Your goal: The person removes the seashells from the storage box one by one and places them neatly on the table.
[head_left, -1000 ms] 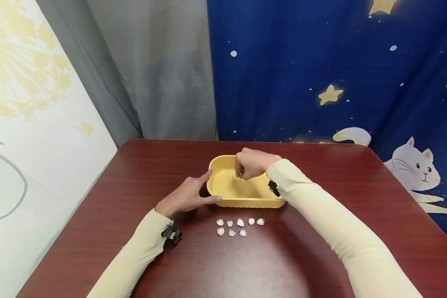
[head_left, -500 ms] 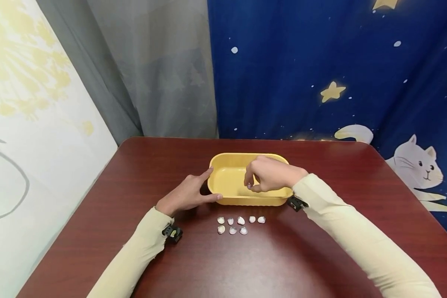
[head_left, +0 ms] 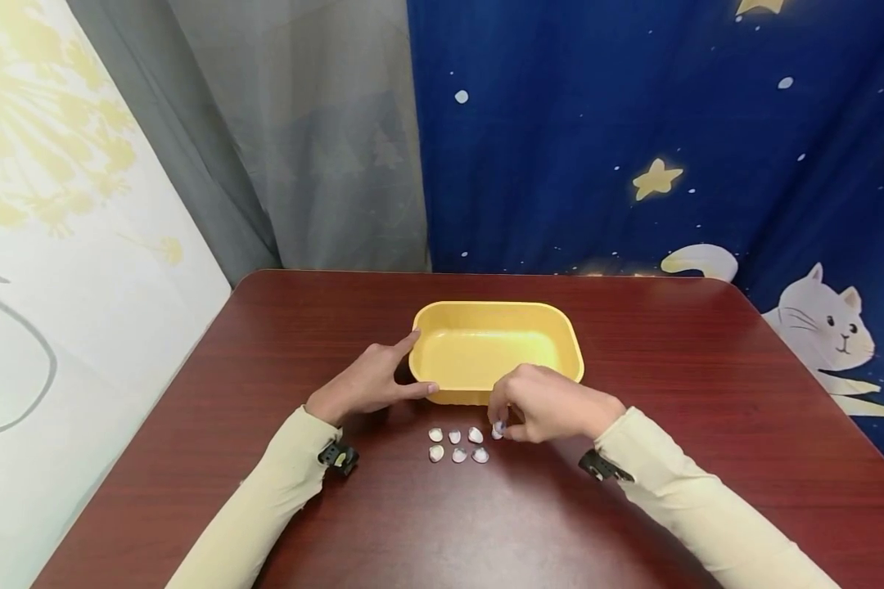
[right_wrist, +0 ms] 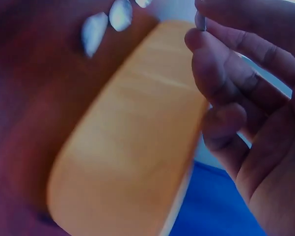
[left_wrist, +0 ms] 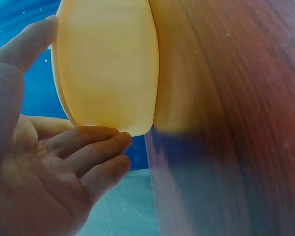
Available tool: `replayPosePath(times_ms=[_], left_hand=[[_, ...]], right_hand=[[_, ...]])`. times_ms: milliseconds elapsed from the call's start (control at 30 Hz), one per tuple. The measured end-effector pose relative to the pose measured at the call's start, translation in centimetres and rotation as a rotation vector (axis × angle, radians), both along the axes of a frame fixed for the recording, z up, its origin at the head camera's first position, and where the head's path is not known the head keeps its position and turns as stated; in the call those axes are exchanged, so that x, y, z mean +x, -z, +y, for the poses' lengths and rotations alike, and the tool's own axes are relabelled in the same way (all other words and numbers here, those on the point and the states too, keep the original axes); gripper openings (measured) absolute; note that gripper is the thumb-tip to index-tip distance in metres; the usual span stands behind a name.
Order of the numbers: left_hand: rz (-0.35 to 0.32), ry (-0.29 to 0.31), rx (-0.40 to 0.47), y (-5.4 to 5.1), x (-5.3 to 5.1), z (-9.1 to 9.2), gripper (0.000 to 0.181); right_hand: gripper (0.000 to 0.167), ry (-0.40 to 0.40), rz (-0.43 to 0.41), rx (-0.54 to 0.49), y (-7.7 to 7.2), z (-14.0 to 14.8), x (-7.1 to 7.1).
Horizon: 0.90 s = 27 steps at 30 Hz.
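A yellow plastic tub (head_left: 486,393) stands on the table. My left hand (head_left: 368,380) rests at its left end, thumb on the near rim and index finger on the end rim. From the left wrist, that hand (left_wrist: 54,172) shows fairly straight fingers touching the tub's end. My right hand (head_left: 545,405) is in front of the tub, low over the table, pinching a small seashell (right_wrist: 201,22) between thumb and fingertip. Left of it lie several whitish shells in two rows, among them a near-row shell (head_left: 480,455). The row's right end is hidden behind the right hand.
The dark red wooden table (head_left: 302,319) reaches back to a grey curtain (head_left: 339,164) and a blue curtain (head_left: 560,164) with stars and a cat. A white patterned wall panel (head_left: 81,245) borders the left side.
My right hand has come out of the tub toward me, carrying a shell down to the right end of the far row. The left hand stays at the tub's end.
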<state>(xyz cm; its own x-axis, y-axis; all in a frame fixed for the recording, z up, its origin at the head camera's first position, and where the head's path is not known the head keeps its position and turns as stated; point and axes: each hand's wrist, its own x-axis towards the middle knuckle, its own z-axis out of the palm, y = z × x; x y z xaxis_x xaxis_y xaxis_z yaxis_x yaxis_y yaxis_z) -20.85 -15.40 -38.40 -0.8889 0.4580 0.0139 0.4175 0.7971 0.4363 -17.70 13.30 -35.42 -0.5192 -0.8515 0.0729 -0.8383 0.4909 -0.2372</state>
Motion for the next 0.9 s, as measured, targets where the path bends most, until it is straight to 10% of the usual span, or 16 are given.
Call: replayPosePath(times_ms=[333,900], left_hand=[[-0.003,-0.007,0.024,0.2,0.2,-0.3,0.103],[-0.022,-0.013,0.037,0.0,0.3,-0.4,0.104]], right_hand=[[0.021,-0.007,0.176,0.061,2.5,-0.8,1.9],[0.028,0.016,0.18,0.029,4.6,-1.0,2.0]])
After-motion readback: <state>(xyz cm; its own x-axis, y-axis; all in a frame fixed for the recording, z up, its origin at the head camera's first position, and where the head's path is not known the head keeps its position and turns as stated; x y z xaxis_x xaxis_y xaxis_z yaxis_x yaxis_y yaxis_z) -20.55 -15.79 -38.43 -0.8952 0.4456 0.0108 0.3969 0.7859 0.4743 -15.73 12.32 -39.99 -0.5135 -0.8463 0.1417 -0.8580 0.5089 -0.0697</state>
